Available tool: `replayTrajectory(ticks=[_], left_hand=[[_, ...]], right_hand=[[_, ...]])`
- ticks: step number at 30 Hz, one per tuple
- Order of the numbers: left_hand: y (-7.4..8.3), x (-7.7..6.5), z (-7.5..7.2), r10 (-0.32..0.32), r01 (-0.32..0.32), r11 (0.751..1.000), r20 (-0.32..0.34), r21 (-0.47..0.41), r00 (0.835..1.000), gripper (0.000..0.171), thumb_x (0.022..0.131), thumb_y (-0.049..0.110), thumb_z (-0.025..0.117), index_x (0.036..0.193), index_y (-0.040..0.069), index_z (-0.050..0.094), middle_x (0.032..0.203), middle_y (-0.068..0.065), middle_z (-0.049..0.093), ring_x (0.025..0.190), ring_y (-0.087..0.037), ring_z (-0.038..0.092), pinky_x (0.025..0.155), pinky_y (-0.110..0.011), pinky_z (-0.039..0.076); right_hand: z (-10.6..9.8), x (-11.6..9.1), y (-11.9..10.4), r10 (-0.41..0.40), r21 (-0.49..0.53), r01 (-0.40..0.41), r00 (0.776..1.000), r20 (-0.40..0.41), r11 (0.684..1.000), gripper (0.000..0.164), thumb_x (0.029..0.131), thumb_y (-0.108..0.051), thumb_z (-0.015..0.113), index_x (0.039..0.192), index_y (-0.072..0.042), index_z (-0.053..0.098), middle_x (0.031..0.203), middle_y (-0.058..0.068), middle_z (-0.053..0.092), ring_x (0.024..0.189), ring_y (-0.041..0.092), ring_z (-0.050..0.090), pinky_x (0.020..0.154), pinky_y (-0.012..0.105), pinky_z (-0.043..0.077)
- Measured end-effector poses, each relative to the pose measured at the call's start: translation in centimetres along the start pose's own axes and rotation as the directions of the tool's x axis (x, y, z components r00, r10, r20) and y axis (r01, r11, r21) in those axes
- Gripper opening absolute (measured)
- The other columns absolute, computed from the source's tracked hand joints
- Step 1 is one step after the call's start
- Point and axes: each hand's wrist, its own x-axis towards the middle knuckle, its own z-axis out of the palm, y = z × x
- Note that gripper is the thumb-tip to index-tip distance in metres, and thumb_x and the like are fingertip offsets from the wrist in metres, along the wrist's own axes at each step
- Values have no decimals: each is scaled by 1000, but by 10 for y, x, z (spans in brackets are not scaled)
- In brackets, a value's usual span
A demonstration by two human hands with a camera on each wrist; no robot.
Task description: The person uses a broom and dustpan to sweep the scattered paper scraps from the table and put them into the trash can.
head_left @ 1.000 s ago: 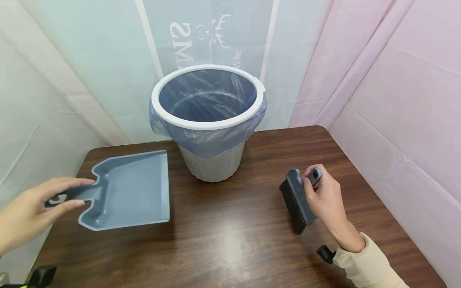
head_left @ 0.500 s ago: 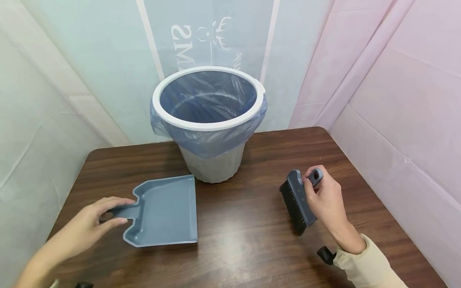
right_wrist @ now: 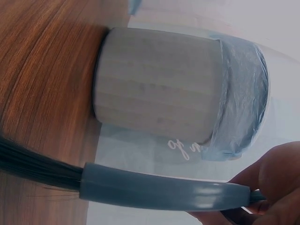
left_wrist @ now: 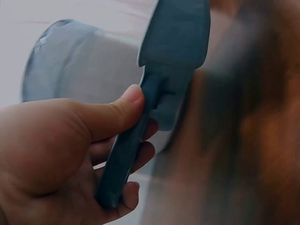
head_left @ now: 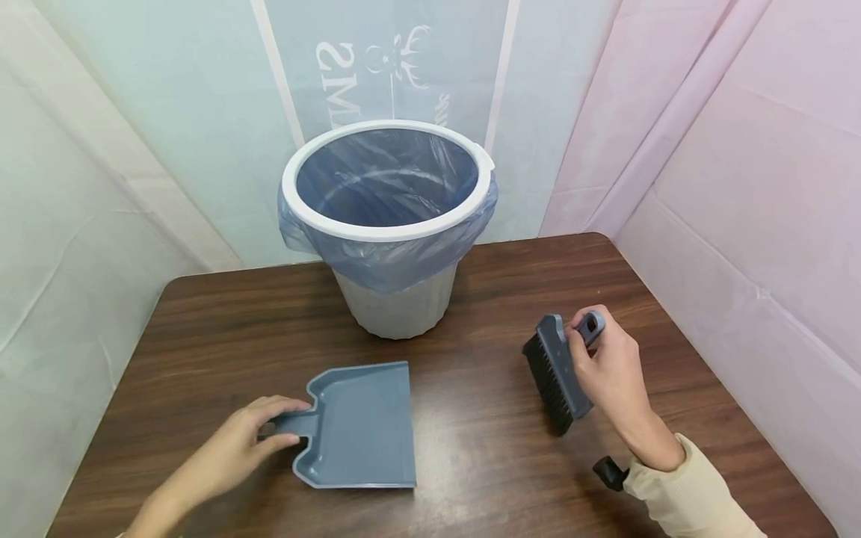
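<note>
My left hand [head_left: 252, 437] grips the short handle of a blue-grey dustpan [head_left: 366, 426], its flat lip facing right, low over the table in front of the bin. In the left wrist view the thumb and curled fingers wrap the dustpan handle [left_wrist: 124, 159]. On the right, my right hand [head_left: 608, 366] holds a small hand brush [head_left: 561, 366] by its looped handle, the dark bristles [head_left: 546, 385] pointing left and down. The right wrist view shows the brush's back [right_wrist: 164, 187] edge-on, with the bristles reaching the left edge. Whether the dustpan touches the table I cannot tell.
A grey waste bin [head_left: 403, 306] with a white rim and a bluish plastic liner [head_left: 397, 261] stands at the back middle of the dark wood table [head_left: 484, 448]. Pale fabric sheets [head_left: 753, 187] hang around the back and both sides.
My left hand has carried the dustpan right and toward the table's front, from the left side to below the bin. The right hand and the brush have stayed nearly still.
</note>
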Motion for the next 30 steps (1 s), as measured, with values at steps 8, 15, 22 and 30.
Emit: replayTrajectory(ticks=[8, 15, 22, 30], left_hand=[[2, 7, 34, 19, -18, 999, -46, 30, 999, 42, 83, 7, 82, 123, 13, 70, 120, 7, 70, 111, -16, 64, 91, -37, 56], [7, 18, 50, -16, 18, 999, -60, 35, 998, 41, 84, 9, 82, 123, 12, 71, 119, 8, 70, 110, -16, 64, 92, -40, 55], [12, 30, 64, -27, 32, 997, -69, 69, 997, 41, 83, 11, 83, 122, 11, 71, 117, 5, 71, 109, -16, 64, 95, -43, 54], [21, 43, 72, -23, 31, 994, -84, 103, 996, 42, 82, 13, 84, 122, 8, 71, 115, 1, 72, 108, -17, 64, 94, -43, 54]], right_hand=[[1, 0, 0, -4, -6, 4, 1000, 2, 1000, 18, 90, 8, 69, 98, -4, 59, 76, 7, 63, 52, 5, 45, 46, 16, 37], [2, 0, -2, -7, -7, 7, 1000, 15, 1000, 18, 89, 8, 70, 97, -5, 59, 74, 6, 61, 53, 6, 46, 47, 16, 38], [4, -1, -7, -28, 1, 28, 999, 29, 1000, 20, 88, 9, 71, 96, -5, 59, 72, 4, 58, 52, 6, 46, 47, 17, 38], [8, -5, -19, -191, 35, 190, 980, 48, 981, 27, 83, 12, 74, 95, -7, 60, 79, 1, 59, 64, 8, 52, 58, 12, 42]])
